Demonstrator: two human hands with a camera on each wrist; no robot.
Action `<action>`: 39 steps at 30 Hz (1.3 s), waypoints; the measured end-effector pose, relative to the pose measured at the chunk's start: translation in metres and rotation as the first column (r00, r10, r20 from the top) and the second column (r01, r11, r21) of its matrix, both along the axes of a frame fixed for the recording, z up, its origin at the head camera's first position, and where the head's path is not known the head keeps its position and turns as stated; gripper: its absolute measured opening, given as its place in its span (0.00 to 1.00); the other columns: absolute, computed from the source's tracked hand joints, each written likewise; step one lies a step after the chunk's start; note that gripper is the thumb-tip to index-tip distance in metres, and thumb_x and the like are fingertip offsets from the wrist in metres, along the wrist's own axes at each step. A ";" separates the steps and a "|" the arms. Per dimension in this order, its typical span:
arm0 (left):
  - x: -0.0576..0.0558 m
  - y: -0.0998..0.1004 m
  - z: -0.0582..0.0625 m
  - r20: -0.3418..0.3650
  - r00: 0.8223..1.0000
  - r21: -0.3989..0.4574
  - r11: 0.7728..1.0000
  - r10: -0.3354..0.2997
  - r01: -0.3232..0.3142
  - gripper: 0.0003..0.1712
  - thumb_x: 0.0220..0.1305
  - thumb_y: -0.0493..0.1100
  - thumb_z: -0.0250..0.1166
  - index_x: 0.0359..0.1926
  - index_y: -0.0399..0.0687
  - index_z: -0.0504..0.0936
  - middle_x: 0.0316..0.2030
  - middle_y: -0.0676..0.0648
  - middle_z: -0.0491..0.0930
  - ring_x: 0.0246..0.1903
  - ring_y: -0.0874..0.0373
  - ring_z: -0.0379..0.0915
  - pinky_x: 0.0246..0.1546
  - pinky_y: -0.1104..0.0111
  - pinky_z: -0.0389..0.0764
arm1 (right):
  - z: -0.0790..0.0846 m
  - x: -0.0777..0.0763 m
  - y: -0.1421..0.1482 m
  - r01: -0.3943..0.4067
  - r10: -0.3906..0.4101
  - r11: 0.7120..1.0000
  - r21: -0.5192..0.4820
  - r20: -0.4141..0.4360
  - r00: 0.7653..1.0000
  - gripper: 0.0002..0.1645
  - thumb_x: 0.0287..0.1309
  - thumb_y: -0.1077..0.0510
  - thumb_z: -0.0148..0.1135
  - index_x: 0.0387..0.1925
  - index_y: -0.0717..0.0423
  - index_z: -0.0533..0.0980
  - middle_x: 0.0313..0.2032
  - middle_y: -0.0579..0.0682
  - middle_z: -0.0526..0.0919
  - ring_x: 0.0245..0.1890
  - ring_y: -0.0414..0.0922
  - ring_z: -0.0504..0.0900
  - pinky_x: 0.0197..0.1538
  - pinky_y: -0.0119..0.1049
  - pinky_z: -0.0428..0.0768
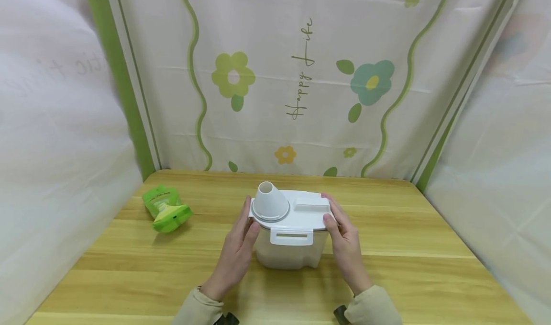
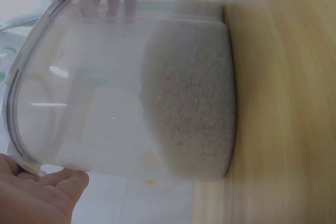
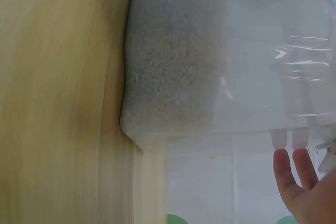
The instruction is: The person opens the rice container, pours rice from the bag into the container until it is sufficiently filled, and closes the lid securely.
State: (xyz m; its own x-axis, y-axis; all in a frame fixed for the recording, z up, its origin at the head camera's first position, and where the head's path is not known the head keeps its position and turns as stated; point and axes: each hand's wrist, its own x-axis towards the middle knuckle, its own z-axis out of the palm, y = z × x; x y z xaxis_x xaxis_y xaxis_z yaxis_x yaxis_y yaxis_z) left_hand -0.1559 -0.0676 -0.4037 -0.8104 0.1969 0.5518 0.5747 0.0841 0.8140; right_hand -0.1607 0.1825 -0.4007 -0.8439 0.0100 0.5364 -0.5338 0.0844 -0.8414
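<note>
A clear plastic storage container point(image 1: 288, 255) with a white lid point(image 1: 301, 222) stands upright on the table between both hands. On the lid's left half rises a white cone-shaped spout point(image 1: 270, 203). White rice-like grains point(image 2: 189, 93) fill roughly the lower half in the left wrist view. My left hand point(image 1: 234, 251) holds the container's left side near the rim, beside a side latch. My right hand point(image 1: 346, 243) grips the opposite end, thumb on the lid edge. In the right wrist view, two of its fingers point(image 3: 286, 177) reach along the container's wall. A front latch point(image 1: 292, 236) faces me.
A green packet point(image 1: 165, 207) lies on the wooden table point(image 1: 400, 224) to the left. White curtains with flower prints point(image 1: 301, 76) enclose the table at the back and both sides.
</note>
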 end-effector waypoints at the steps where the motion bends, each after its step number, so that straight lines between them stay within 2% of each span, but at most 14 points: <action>1: 0.000 0.000 0.000 0.004 1.000 0.004 1.000 0.001 -0.001 0.33 0.79 0.39 0.45 0.78 0.47 0.43 0.75 0.46 0.48 0.71 0.53 0.49 0.66 0.65 0.58 | 0.000 0.000 -0.001 -0.001 0.002 1.000 -0.002 0.002 1.000 0.25 0.75 0.60 0.48 0.70 0.53 0.67 0.71 0.47 0.63 0.70 0.46 0.59 0.66 0.33 0.66; 5: 0.000 0.001 -0.001 0.035 0.999 0.018 1.000 -0.009 0.009 0.34 0.79 0.41 0.45 0.78 0.50 0.42 0.75 0.46 0.47 0.71 0.53 0.49 0.67 0.66 0.57 | 0.001 0.001 -0.002 0.005 -0.005 1.000 -0.002 0.005 1.000 0.25 0.76 0.60 0.47 0.70 0.53 0.67 0.70 0.46 0.64 0.70 0.46 0.61 0.65 0.33 0.67; 9: 0.000 0.003 -0.001 0.052 0.999 0.032 0.999 -0.013 0.011 0.35 0.79 0.42 0.46 0.78 0.47 0.41 0.75 0.46 0.44 0.71 0.52 0.49 0.67 0.66 0.57 | 0.001 0.001 -0.003 0.020 -0.020 1.000 0.007 0.001 1.000 0.25 0.75 0.59 0.48 0.70 0.51 0.67 0.70 0.45 0.65 0.69 0.46 0.63 0.65 0.33 0.68; 12: 0.000 0.003 -0.001 0.056 0.998 0.039 0.999 -0.014 0.012 0.35 0.79 0.42 0.46 0.78 0.44 0.41 0.75 0.46 0.44 0.71 0.52 0.49 0.66 0.66 0.57 | 0.001 0.000 -0.003 0.030 -0.030 0.999 0.017 -0.005 1.000 0.25 0.75 0.60 0.48 0.70 0.51 0.68 0.70 0.45 0.65 0.69 0.46 0.63 0.65 0.32 0.68; 23: 0.001 0.004 -0.002 0.073 0.997 0.042 0.999 -0.026 0.023 0.36 0.79 0.43 0.46 0.78 0.46 0.40 0.75 0.46 0.43 0.71 0.53 0.48 0.67 0.67 0.56 | 0.001 0.001 -0.003 0.034 -0.034 0.999 0.011 0.002 0.999 0.25 0.75 0.59 0.49 0.70 0.51 0.68 0.70 0.44 0.65 0.68 0.46 0.65 0.64 0.33 0.69; 39: 0.000 0.005 -0.003 0.080 0.997 0.026 1.000 -0.005 0.003 0.36 0.79 0.44 0.47 0.78 0.45 0.39 0.75 0.45 0.45 0.71 0.53 0.49 0.67 0.67 0.56 | -0.001 0.001 -0.004 0.024 -0.024 1.000 -0.004 -0.013 1.000 0.24 0.75 0.59 0.48 0.70 0.50 0.68 0.70 0.45 0.65 0.68 0.46 0.65 0.64 0.34 0.69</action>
